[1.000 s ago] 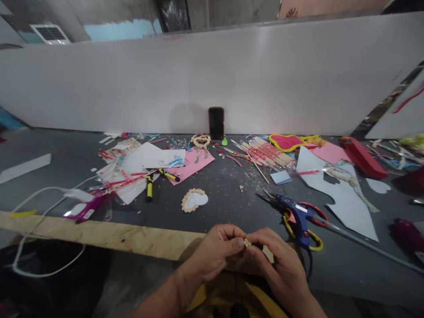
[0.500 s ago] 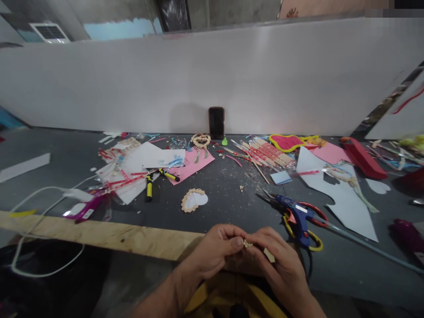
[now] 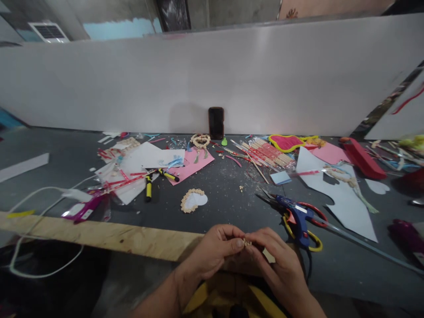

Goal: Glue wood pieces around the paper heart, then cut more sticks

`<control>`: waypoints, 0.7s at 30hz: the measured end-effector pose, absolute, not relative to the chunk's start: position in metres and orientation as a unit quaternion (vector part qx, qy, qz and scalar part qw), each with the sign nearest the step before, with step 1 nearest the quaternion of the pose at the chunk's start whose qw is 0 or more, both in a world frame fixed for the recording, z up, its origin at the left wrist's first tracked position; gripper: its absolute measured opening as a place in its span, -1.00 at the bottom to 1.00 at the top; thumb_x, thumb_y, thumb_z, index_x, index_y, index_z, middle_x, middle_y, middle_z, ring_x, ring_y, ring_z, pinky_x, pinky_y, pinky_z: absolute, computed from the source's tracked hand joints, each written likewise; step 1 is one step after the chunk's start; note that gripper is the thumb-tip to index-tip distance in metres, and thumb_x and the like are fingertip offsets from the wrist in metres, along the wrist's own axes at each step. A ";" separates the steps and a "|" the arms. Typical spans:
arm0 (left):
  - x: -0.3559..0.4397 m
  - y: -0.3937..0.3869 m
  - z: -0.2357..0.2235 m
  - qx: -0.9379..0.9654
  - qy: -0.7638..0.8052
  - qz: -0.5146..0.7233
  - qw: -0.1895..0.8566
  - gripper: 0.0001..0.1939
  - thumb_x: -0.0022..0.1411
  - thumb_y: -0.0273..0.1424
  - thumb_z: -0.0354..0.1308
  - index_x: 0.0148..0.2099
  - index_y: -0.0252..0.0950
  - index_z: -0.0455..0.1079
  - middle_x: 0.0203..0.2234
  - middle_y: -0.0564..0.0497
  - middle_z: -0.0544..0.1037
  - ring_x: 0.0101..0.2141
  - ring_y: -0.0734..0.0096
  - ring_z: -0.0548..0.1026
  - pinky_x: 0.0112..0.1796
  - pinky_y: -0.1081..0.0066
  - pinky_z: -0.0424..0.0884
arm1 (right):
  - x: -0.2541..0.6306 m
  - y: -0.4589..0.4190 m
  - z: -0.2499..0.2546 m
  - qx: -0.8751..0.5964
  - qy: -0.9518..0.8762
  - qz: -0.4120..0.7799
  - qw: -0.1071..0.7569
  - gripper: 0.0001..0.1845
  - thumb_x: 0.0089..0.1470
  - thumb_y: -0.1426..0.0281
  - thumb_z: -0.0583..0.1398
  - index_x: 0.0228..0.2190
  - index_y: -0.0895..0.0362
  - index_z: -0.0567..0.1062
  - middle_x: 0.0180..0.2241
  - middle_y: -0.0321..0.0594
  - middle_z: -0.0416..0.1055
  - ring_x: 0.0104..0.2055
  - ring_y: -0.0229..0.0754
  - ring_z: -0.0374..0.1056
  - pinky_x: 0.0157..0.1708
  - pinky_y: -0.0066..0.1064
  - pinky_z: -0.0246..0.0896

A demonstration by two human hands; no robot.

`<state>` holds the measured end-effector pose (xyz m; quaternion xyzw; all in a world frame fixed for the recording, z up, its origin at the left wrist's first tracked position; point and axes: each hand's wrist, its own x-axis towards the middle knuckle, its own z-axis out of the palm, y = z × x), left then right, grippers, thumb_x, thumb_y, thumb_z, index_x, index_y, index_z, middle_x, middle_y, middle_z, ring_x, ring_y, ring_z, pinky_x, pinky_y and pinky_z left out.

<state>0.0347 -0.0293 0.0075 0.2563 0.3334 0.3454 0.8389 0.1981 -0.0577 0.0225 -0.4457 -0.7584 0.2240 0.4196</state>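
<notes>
My left hand [image 3: 222, 248] and my right hand [image 3: 277, 256] meet over the table's near edge. Between their fingertips is a small cluster of pale wooden pieces [image 3: 247, 243], pinched by both hands; its far side is hidden by the fingers. Beyond my left hand lies a white paper heart [image 3: 200, 199], with pale wooden pieces lining much of its edge. A blue glue gun [image 3: 296, 216] rests to the right of my right hand, over scissors with red and yellow handles [image 3: 314, 240]. A few loose wooden pieces [image 3: 241, 189] lie farther back.
On the left are yellow-black pliers [image 3: 149, 187], a purple glue gun [image 3: 82, 210] with a white cable, and pink card [image 3: 198, 163]. A phone [image 3: 216, 123] leans on the white partition [image 3: 132, 88]. Rightward lie bundled sticks [image 3: 270, 152], cut white paper [image 3: 331, 190] and a red tray [image 3: 364, 159].
Both hands stay in almost the same place, still pinching the wooden pieces. The fingers and the cluster have shifted only slightly; objects on the table have not moved.
</notes>
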 end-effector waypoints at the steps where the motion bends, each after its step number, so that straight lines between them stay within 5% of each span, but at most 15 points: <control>1: 0.035 -0.029 0.007 0.257 0.332 0.348 0.838 -0.77 -0.12 -0.40 0.35 -0.40 -0.42 0.44 -0.55 0.02 0.48 -0.53 0.58 0.39 -0.43 0.54 0.26 | 0.198 -0.058 0.022 -0.452 -0.755 0.218 0.422 -0.75 0.05 0.50 0.13 -0.19 0.09 0.38 -0.39 -0.24 0.38 -0.36 -0.27 0.34 -0.38 -0.48 0.30; 21: 0.034 -0.030 0.010 0.290 0.355 0.346 0.819 -0.70 -0.14 -0.32 0.35 -0.38 -0.42 0.44 -0.54 0.00 0.47 -0.51 0.55 0.38 -0.40 0.51 0.26 | 0.198 -0.058 0.027 -0.448 -0.769 0.226 0.396 -0.77 0.07 0.51 0.09 -0.21 0.09 0.40 -0.36 -0.17 0.39 -0.33 -0.23 0.34 -0.36 -0.43 0.32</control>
